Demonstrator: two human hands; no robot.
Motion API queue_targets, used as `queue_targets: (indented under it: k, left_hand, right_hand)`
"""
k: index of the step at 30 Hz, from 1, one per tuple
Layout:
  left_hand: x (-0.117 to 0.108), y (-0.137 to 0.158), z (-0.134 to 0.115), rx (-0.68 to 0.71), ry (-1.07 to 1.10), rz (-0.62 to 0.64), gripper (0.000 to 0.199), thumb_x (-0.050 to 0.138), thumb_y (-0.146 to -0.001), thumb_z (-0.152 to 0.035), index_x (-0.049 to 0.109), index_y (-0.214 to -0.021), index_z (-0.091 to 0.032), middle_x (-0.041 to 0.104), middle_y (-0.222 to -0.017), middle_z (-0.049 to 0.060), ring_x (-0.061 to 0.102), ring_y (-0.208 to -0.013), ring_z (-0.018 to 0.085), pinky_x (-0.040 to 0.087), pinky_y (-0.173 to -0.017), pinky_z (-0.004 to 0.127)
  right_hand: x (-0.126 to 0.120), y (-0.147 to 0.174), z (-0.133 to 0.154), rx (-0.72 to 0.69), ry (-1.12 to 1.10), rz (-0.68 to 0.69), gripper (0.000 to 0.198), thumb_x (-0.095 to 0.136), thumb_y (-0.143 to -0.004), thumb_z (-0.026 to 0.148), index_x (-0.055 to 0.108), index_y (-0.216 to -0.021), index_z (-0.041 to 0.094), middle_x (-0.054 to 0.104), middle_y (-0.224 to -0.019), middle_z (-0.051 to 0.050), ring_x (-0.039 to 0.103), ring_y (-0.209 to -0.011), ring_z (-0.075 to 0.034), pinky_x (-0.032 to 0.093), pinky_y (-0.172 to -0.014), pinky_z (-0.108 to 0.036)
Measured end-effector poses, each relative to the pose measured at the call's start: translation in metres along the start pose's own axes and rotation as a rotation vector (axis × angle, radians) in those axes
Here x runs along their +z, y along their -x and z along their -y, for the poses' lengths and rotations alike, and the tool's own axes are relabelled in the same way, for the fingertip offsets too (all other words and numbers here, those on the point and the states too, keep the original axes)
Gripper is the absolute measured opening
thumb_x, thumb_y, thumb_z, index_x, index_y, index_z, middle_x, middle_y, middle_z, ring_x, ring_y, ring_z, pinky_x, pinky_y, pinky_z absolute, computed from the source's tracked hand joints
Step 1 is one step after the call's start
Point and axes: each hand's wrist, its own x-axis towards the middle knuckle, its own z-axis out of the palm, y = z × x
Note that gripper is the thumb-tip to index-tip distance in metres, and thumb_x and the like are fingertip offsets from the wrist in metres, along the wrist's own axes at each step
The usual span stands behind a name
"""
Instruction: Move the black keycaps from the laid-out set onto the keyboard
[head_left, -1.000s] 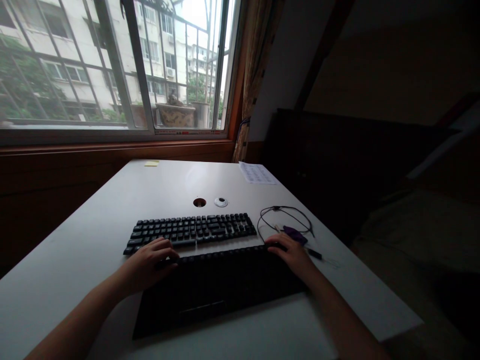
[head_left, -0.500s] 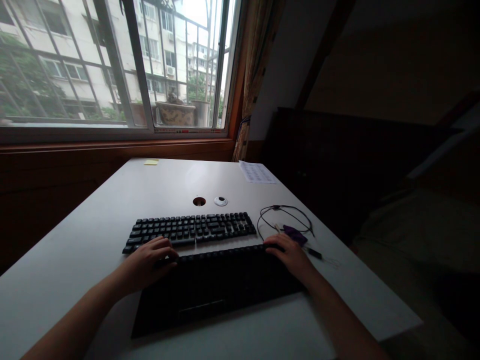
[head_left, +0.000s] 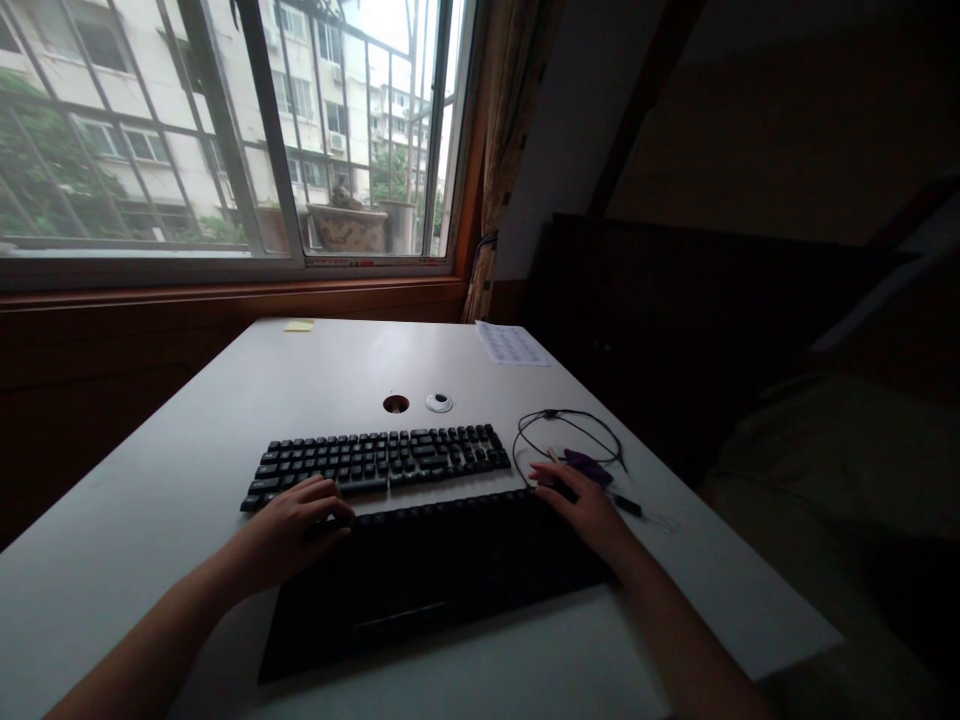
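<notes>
A wide black keyboard (head_left: 442, 570) lies flat on the white desk in front of me, with a row of keycaps along its far edge. My left hand (head_left: 304, 520) rests at its far left corner, fingers curled and thumb underneath, closed about that corner. At the far right corner is my right hand (head_left: 581, 505), its thumb and fingers apart, with nothing visible between them. Just beyond, loose black keycaps (head_left: 379, 462) lie in keyboard layout. The dark surface hides detail on the keyboard.
A looped black cable (head_left: 570, 415), a purple cloth-like piece (head_left: 589, 467) and a small dark stick with thin wires (head_left: 628, 505) lie at the right. Farther back are a round desk hole (head_left: 396, 404), a white cap (head_left: 439, 402), printed paper (head_left: 514, 344) and a yellow note (head_left: 299, 326).
My right hand's fingers have lifted and spread slightly from the keyboard's far right corner. The left hand stays at its corner. The view has shifted a little.
</notes>
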Motion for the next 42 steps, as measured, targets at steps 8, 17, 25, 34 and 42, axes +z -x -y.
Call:
queue_targets:
  k: [8, 17, 25, 34, 42]
  left_hand:
    - [0.003, 0.002, 0.004, -0.029, 0.005, -0.001, 0.013, 0.058, -0.097, -0.025, 0.07, -0.102, -0.023, 0.062, -0.093, 0.005, 0.059, -0.087, 0.019, 0.048, -0.075, 0.03]
    - [0.004, 0.002, 0.005, -0.033, -0.012, 0.014, 0.013, 0.057, -0.098, -0.025, 0.069, -0.104, -0.024, 0.061, -0.094, 0.005, 0.058, -0.088, 0.02, 0.047, -0.076, 0.031]
    - [0.003, 0.002, 0.003, -0.036, -0.011, 0.016, 0.014, 0.057, -0.098, -0.024, 0.069, -0.103, -0.023, 0.062, -0.095, 0.006, 0.058, -0.089, 0.02, 0.048, -0.076, 0.032]
    - [0.003, 0.002, 0.004, -0.012, 0.004, -0.024, 0.012, 0.06, -0.096, -0.024, 0.071, -0.101, -0.023, 0.063, -0.093, 0.006, 0.059, -0.086, 0.019, 0.05, -0.074, 0.03]
    - [0.004, 0.003, 0.006, -0.028, -0.01, 0.012, 0.014, 0.057, -0.098, -0.026, 0.07, -0.104, -0.023, 0.062, -0.096, 0.006, 0.058, -0.087, 0.019, 0.05, -0.075, 0.03]
  right_hand:
    - [0.008, -0.004, -0.002, -0.003, 0.202, -0.066, 0.029, 0.055, -0.094, 0.044, 0.072, -0.104, 0.024, 0.072, -0.108, -0.007, 0.063, -0.109, -0.027, 0.045, -0.102, -0.044]
    - [0.012, -0.007, -0.004, 0.025, 0.319, -0.04, 0.027, 0.054, -0.094, 0.045, 0.07, -0.086, 0.024, 0.071, -0.097, -0.005, 0.06, -0.099, -0.027, 0.045, -0.094, -0.042]
    - [0.012, -0.009, -0.004, 0.043, 0.301, -0.008, 0.028, 0.054, -0.093, 0.047, 0.068, -0.085, 0.024, 0.07, -0.095, -0.004, 0.058, -0.096, -0.027, 0.043, -0.092, -0.041]
    - [0.012, -0.009, -0.004, 0.079, 0.287, -0.032, 0.028, 0.055, -0.091, 0.047, 0.066, -0.101, 0.023, 0.069, -0.091, -0.005, 0.06, -0.095, -0.027, 0.046, -0.087, -0.039]
    - [0.014, -0.008, -0.007, 0.057, 0.313, -0.035, 0.027, 0.058, -0.091, 0.046, 0.065, -0.105, 0.024, 0.069, -0.092, -0.004, 0.06, -0.094, -0.026, 0.047, -0.087, -0.039]
